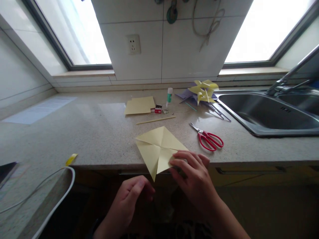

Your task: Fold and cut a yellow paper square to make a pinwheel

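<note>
A square of pale yellow paper (149, 149) with crease lines lies cornerwise at the counter's front edge. Slits run in from its corners toward the middle, and its near tip juts past the edge. My right hand (190, 169) grips the right-hand side of this paper, thumb below and fingers on top. Just below the near tip, my left hand (132, 196) is closed with curled fingers, apart from the paper; I see nothing in it. Scissors with red handles (209, 139) rest to the right of the paper, blades pointing back left.
Behind the paper are a thin wooden stick (156, 120), yellow paper sheets (139, 105), a small red box (158, 109), a glue stick (169, 95) and yellow and purple pinwheels (203, 91). A steel sink (259, 132) is at right. A white cable (71, 176) hangs at left.
</note>
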`<state>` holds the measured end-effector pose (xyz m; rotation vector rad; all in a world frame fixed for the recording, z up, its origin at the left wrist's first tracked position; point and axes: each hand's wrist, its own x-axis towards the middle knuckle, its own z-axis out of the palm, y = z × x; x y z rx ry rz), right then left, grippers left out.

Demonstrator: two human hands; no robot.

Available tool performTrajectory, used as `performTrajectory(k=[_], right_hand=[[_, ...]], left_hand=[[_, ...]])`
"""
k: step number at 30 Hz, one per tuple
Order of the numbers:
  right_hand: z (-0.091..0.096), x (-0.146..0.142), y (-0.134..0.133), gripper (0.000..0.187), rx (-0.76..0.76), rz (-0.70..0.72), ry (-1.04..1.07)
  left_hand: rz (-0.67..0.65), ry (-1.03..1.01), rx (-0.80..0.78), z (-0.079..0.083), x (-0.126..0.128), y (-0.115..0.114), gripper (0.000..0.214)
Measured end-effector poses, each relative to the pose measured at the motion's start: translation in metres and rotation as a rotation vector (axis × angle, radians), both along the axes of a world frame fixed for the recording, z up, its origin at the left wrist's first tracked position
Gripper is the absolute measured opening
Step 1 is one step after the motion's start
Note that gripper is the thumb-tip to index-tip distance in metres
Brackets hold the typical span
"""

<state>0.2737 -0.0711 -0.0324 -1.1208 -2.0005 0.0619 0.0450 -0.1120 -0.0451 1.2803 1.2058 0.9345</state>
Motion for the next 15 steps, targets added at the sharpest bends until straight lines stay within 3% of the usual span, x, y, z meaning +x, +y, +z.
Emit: performTrajectory(k=[2,4,10,13,15], right_hand=[[0.0,0.002,0.0,0.011,0.008,0.023,0.008],[0.0,0.004,0.0,0.013,0.022,0.034,0.031],[0.003,0.011,-0.004,0.02,0.043,0.148,0.042],[0.003,0.014,-0.005,0.025,0.033,0.262,0.012],[0.003,0.015,-0.006,0.027,0.035,0.288,0.002]], left_hand=[[-0.025,-0.156,-0.204,-0.01,0.004,0.0,0.048],[-0.035,-0.305,-0.289,-0.014,0.007,0.001,0.05],[-0.043,-0.851,-0.442,0.002,0.021,0.007,0.05],[-0.001,-0.928,-0.598,0.01,0.032,0.009,0.05],[0.057,-0.898,-0.599,0.014,0.039,0.008,0.051]])
